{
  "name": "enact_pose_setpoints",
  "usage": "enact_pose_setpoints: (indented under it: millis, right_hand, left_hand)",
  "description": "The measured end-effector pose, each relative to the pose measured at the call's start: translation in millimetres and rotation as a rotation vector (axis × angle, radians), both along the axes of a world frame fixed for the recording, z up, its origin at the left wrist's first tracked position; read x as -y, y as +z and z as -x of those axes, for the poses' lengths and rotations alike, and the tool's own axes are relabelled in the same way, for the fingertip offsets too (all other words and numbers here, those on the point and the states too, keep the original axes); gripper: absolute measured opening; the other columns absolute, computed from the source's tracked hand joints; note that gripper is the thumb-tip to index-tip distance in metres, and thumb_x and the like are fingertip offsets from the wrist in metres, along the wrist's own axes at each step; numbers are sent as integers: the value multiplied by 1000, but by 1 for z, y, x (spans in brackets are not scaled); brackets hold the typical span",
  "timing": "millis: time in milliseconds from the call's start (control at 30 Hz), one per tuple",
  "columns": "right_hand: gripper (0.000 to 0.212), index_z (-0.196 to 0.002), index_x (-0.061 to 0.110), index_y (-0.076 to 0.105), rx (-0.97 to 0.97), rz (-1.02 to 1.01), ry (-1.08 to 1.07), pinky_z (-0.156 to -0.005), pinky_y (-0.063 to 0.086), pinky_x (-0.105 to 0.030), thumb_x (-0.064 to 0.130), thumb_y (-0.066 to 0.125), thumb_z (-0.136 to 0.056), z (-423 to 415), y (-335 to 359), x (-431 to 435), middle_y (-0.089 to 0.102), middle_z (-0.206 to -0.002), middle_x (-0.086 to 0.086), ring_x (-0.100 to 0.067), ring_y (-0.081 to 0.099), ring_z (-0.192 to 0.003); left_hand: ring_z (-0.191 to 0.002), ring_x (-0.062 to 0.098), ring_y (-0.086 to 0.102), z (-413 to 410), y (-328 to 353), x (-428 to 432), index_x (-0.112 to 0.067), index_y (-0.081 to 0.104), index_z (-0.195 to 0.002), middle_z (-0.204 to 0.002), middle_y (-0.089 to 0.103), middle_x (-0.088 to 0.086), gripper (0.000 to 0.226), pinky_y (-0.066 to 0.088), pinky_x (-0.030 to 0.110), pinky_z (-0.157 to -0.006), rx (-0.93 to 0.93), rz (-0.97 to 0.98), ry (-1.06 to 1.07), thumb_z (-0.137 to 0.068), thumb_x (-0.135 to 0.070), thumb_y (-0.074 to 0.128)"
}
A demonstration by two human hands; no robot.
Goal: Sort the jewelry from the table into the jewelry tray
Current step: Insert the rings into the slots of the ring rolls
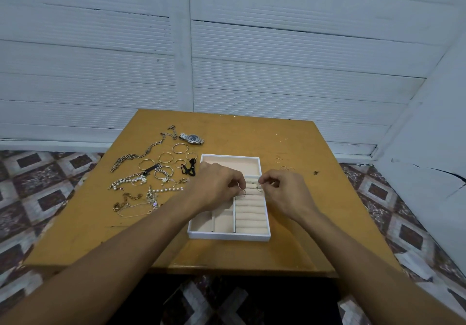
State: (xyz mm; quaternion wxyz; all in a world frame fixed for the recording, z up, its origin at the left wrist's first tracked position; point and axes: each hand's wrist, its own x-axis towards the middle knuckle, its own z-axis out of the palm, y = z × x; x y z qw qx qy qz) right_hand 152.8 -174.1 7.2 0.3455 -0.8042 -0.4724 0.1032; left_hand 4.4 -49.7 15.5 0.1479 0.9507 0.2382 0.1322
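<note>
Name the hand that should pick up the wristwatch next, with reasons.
Left. The wristwatch lies up-left of the tray, nearer the left hand; the right hand would have to cross over it. Each now pinches a thin ring.

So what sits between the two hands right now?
In the head view, the tray's cream ring rolls lie between the left hand, pinching a thin ring, and the right hand, pinching another.

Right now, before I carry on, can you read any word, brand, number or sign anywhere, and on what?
No text is legible anywhere in this view.
watch dial: any brand or numerals are too small to read.
black tag: too small to tell whether it carries lettering.
jewelry tray: no label shows.
</note>
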Motion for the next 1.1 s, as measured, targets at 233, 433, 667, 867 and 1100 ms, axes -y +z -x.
enact_pose_setpoints:
  millis: [233,433,667,867,1100]
  right_hand:
    - [19,-92,21,74,117,32,24,-71,48,-28,12,59,-84,6,-9,-5,71,-85,6,-11,60,-77]
    - [19,-99,22,75,294,47,83,-84,43,-33,18,60,-89,5,-13,1,73,-97,6,-20,57,-94]
    - [22,-97,22,77,438,36,135,-75,45,-39,18,59,-86,0,-22,8,69,-87,2,-27,54,-81]
    - [33,-99,26,76,538,46,133,-65,45,-35,27,47,-85,-1,-27,14,66,-86,1,-27,55,-73]
    - [38,-107,28,73,505,47,146,-67,45,-35,23,43,-86,1,-31,20,65,-94,-1,-26,56,-79]
  left_hand:
    - [-95,8,60,2,-3,4,-32,68,-99,-95,71,-13,14,23,31,-86,-10,-96,-19,-90,-36,58]
    - [-95,7,59,4,-3,3,-32,68,-98,-96,71,-14,14,24,32,-87,-15,-109,-23,-90,-35,57]
    - [-102,9,59,5,-4,3,-32,68,-102,-103,70,-14,16,25,33,-92,-29,-109,-19,-91,-32,57]
    - [-101,9,59,6,-5,4,-32,69,-102,-102,70,-14,16,22,31,-89,-10,-67,-9,-91,-32,57]
    - [-98,7,59,7,-6,5,-32,69,-101,-99,70,-14,15,19,29,-84,23,-63,-5,-91,-33,58]
